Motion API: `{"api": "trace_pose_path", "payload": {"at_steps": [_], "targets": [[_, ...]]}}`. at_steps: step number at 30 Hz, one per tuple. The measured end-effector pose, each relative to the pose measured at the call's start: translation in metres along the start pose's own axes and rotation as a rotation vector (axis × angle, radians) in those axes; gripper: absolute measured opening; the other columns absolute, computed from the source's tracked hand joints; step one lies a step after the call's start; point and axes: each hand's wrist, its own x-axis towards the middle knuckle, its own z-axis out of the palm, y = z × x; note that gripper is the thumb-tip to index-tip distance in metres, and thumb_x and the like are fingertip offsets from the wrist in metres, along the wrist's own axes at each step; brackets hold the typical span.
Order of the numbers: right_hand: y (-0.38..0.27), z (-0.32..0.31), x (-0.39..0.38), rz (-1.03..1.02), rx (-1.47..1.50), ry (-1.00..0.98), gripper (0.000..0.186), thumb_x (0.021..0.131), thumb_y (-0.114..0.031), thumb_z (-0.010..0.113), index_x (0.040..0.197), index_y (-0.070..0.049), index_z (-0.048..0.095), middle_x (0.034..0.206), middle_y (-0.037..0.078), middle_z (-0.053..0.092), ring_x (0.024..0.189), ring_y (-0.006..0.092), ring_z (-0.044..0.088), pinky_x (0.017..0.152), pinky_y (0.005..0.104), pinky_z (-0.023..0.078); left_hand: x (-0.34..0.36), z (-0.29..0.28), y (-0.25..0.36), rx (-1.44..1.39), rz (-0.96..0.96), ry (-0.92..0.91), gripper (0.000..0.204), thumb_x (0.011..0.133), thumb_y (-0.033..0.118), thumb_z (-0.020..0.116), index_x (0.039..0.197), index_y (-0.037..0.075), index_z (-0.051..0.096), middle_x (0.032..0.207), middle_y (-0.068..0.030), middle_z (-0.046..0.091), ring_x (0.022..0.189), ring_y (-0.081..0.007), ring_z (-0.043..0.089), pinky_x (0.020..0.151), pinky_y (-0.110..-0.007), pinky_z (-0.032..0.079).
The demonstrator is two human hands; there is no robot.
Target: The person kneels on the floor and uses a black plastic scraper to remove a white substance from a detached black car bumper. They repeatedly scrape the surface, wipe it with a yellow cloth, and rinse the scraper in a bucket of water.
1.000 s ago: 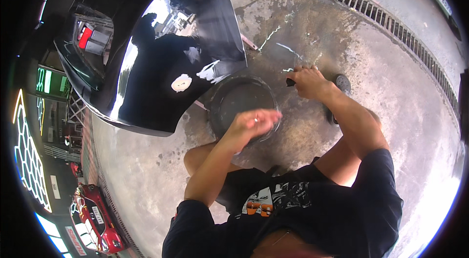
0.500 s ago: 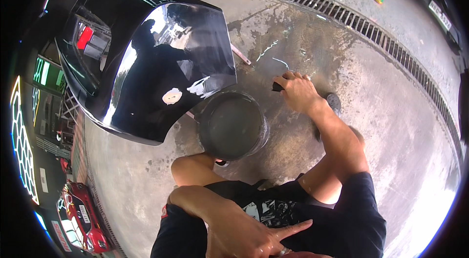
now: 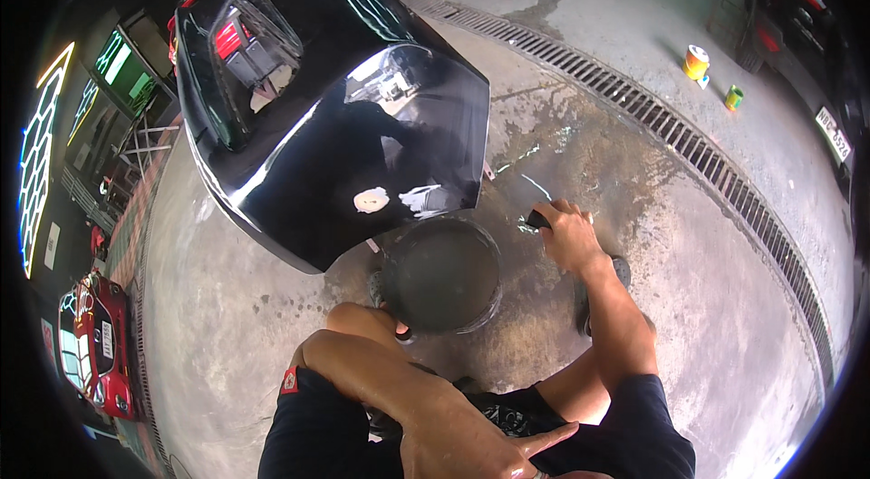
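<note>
Sanding block (image 3: 538, 220): a small dark piece, pressed under the right hand (image 3: 569, 234) onto the wet concrete floor (image 3: 707, 298), just right of the bucket (image 3: 441, 274); only its end showed, so I could not tell its exact kind.
Right hand: fingers curled and closed over the block, arm stretched forward from the lower edge.
Left hand (image 3: 471, 443): open, fingers spread loosely, held close to the body at the bottom edge, holding nothing.
Step in hand: judged to be wetting or rubbing the block on the floor beside the bucket, between passes on the panel.
Next move calls for: probably lifting the block and carrying it left across the bucket to the pale spots (image 3: 371, 200) near the panel's lower edge, with a flat, light grip.
Black panel (image 3: 326, 116): glossy, curved, propped above the floor, its lower edge near the bucket's far rim.
Bucket: round, dark, holding murky water, between the knees.
Drain grate (image 3: 689, 153): ran across the floor beyond the hand.
</note>
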Motion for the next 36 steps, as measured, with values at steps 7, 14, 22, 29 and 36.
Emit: {"api": "trace_pose_path", "payload": {"at_steps": [7,14,22,29,36], "targets": [[0.016,0.016,0.015,-0.027,0.000,0.046,0.049,0.092,-0.008,0.070,0.140,-0.016,0.066,0.137,0.019,0.064,0.130,0.0424,0.061,0.109,0.0596,0.051,-0.002,-0.003,0.036,0.101,-0.066,0.025,0.066,0.082,0.060,0.088,0.120,0.006,0.078,0.136,-0.0105,0.072,0.161,-0.0546,0.022,0.119,-0.082,-0.010],[0.009,0.026,0.013,-0.041,-0.011,0.009,0.043,0.092,-0.005,0.067,0.135,-0.012,0.071,0.134,0.020,0.069,0.126,0.0435,0.064,0.109,0.0506,0.053,-0.026,0.006,0.052,0.014,0.072,0.063,0.057,0.082,0.055,0.091,0.110,0.007,0.082,0.130,-0.0092,0.078,0.159,-0.0547,0.026,0.120,-0.081,-0.006],[0.011,0.026,0.009,-0.003,-0.029,0.002,0.046,0.096,-0.008,0.066,0.142,-0.014,0.065,0.140,0.016,0.065,0.133,0.0397,0.061,0.114,0.0539,0.050,-0.028,0.033,-0.003,-0.054,0.162,0.094,0.046,0.088,0.049,0.088,0.100,0.007,0.074,0.131,-0.0130,0.077,0.155,-0.0528,0.036,0.121,-0.077,0.009],[0.022,0.011,0.016,0.093,-0.108,-0.098,0.045,0.097,-0.009,0.066,0.142,-0.014,0.066,0.139,0.019,0.065,0.134,0.0401,0.061,0.114,0.0556,0.050,-0.047,0.019,-0.012,-0.008,0.171,0.073,0.040,0.093,0.043,0.085,0.091,0.007,0.068,0.132,-0.0164,0.075,0.151,-0.0512,0.045,0.123,-0.073,0.022],[0.005,0.009,0.004,0.096,-0.194,-0.394,0.046,0.096,-0.007,0.065,0.141,-0.015,0.068,0.130,0.019,0.072,0.126,0.0395,0.068,0.110,0.0513,0.053,-0.206,-0.008,-0.062,1.114,-1.543,0.706,0.043,0.091,0.040,0.084,0.113,0.005,0.075,0.134,-0.0175,0.073,0.130,-0.0431,0.064,0.110,-0.053,0.049]]}}
